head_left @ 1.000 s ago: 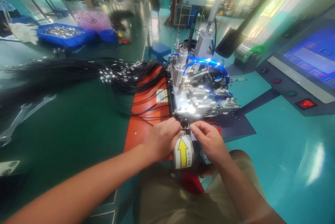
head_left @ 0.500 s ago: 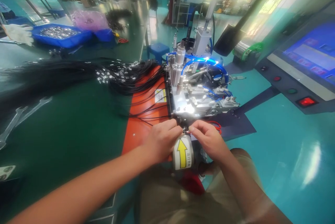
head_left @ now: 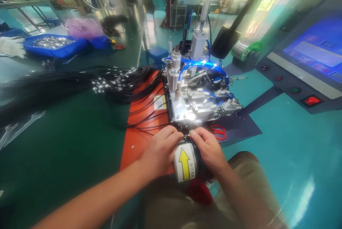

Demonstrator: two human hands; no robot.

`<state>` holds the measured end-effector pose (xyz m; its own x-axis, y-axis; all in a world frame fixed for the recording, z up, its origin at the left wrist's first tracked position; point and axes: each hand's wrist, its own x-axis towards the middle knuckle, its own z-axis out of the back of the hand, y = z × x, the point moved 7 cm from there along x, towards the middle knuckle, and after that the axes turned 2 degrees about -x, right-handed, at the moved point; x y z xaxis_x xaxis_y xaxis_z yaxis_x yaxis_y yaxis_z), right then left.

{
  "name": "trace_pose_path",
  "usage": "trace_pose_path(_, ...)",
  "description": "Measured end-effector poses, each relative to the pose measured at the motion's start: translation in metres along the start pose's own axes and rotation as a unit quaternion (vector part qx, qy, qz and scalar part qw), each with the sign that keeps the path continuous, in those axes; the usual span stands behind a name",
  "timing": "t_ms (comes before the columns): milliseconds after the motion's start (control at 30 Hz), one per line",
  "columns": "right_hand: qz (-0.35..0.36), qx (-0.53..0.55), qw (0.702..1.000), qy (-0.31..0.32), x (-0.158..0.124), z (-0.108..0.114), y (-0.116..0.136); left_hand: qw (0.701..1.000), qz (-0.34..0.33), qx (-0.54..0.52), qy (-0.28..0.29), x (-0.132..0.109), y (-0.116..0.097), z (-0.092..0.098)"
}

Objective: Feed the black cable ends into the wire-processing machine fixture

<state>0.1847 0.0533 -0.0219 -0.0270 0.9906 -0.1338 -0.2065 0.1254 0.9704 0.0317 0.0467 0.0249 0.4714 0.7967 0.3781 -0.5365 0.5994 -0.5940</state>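
My left hand is closed in a pinch at the near end of the metal machine, gripping a thin dark piece too small to name. Close on its right, my right hand pinches a tiny pale piece between thumb and forefinger. Below the fingertips is a round part with a yellow arrow label. Black cables with shiny ends run across the orange plate to the machine's left side.
Red-handled scissors lie right of my hands. A control panel stands at the right. Farther left are wrenches, a blue tray of metal parts, a pink bag and a white glove.
The view has shifted slightly, and the scissors show more fully. Both hands stay pinched near each other, with the small pale piece now standing out more at the right fingertips.
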Motion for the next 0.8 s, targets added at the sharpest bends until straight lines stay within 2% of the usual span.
trace_pose_path(100,-0.005,0.023,0.999,0.033,0.001,0.001,0.0,1.0,0.004,-0.006,-0.001,-0.001,0.001,-0.001)
trace_pose_path(300,-0.017,0.047,0.998,0.042,0.005,0.013,-0.004,1.0,0.009,-0.011,0.001,0.0,0.001,0.0)
trace_pose_path(500,-0.013,0.042,0.995,0.09,0.005,0.004,0.005,1.0,0.006,-0.009,-0.006,0.001,-0.001,0.004)
trace_pose_path(667,-0.016,0.048,0.996,0.072,0.006,0.004,0.009,1.0,-0.004,-0.016,-0.003,-0.006,0.0,-0.006)
trace_pose_path(733,-0.007,0.03,0.998,0.06,0.004,0.01,0.009,1.0,0.001,-0.007,0.001,0.0,0.0,-0.002)
trace_pose_path(800,0.005,-0.002,0.998,0.063,0.0,0.012,0.01,0.999,0.012,0.035,0.01,0.014,-0.005,0.013)
